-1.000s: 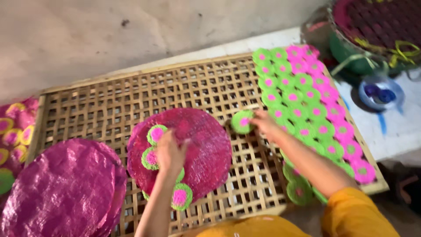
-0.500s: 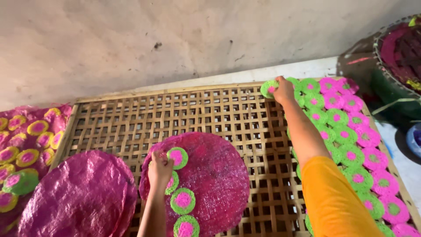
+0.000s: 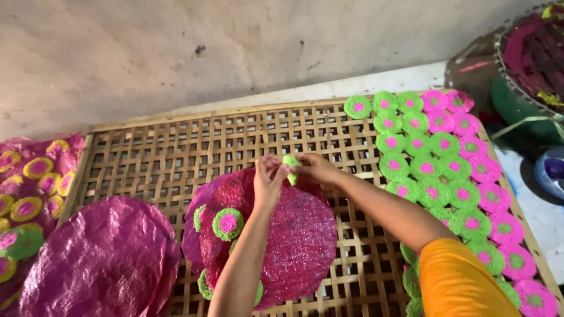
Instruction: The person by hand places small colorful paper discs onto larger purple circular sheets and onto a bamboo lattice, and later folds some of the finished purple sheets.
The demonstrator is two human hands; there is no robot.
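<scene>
At nine o'clock, against the left edge: a spread of round yellow-and-pink and green-and-pink woven discs [image 3: 26,199] on a pink sheet. Below, toward seven o'clock: a stack of crinkled round magenta plastic sheets [image 3: 100,258], lying on the left end of the woven bamboo lattice tray [image 3: 170,147]. Near six o'clock, at the tray's middle: a second round magenta mesh sheet [image 3: 294,235], with a green disc with a pink centre [image 3: 228,223] on its left part and more green rims peeking from beneath its lower edge. Just above centre: left hand [image 3: 269,181], raised over the sheet's top edge, fingers bunched and pinching one side of a small green disc [image 3: 290,161]. Immediately right, touching the same piece: right hand [image 3: 314,168], fingers curled closed on the disc's other side, so the disc sits edge-on between both hands, clear of the tray. Running down to five o'clock: the right forearm and an orange sleeve [image 3: 464,282]. From one o'clock to four o'clock: tight rows of green and pink round discs [image 3: 446,170] laid touching along the tray's right end. At two o'clock, off the tray: a dark round basket [image 3: 534,53] of magenta material, with a blue bowl [image 3: 552,170] below it.
</scene>
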